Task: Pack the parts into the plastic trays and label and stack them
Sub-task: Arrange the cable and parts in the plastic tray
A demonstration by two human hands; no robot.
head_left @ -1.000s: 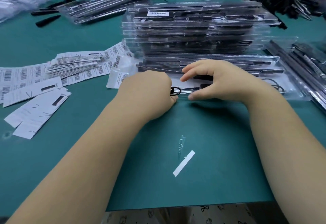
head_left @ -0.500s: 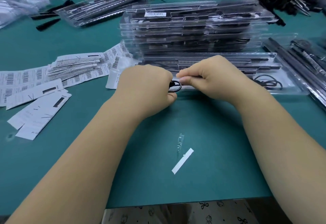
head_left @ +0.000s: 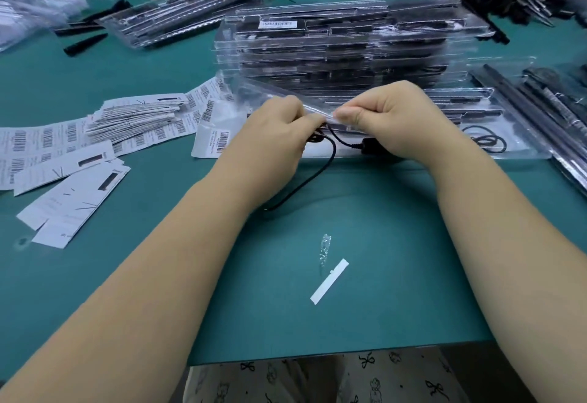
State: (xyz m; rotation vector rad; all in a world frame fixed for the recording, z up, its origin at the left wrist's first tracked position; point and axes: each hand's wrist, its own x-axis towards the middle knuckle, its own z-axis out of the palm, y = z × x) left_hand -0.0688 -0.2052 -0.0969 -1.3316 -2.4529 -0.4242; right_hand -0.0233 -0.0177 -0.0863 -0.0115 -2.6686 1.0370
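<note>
My left hand point(head_left: 273, 135) grips a bunched black cable point(head_left: 332, 156); its loose end trails down onto the green table. My right hand point(head_left: 394, 123) pinches a clear plastic bag point(head_left: 279, 93) between thumb and forefinger, right beside my left hand. A black plug point(head_left: 368, 147) on the cable shows under my right hand. Both hands hover over the near edge of an open clear tray point(head_left: 521, 148) that holds black rods and a coiled cable point(head_left: 486, 140). Behind it stands a stack of packed trays point(head_left: 333, 50) with a barcode label point(head_left: 278, 24) on top.
Barcode label sheets point(head_left: 44, 139) and white paper cards point(head_left: 73, 199) lie at the left. A white strip point(head_left: 330, 280) and a small clear scrap point(head_left: 324, 247) lie near the front edge. More filled trays sit at the back left point(head_left: 178, 18) and right point(head_left: 559, 107).
Both hands have lifted from the tray's front. The small cable loop has come undone and now hangs to the table. My right hand now holds up a clear bag.
</note>
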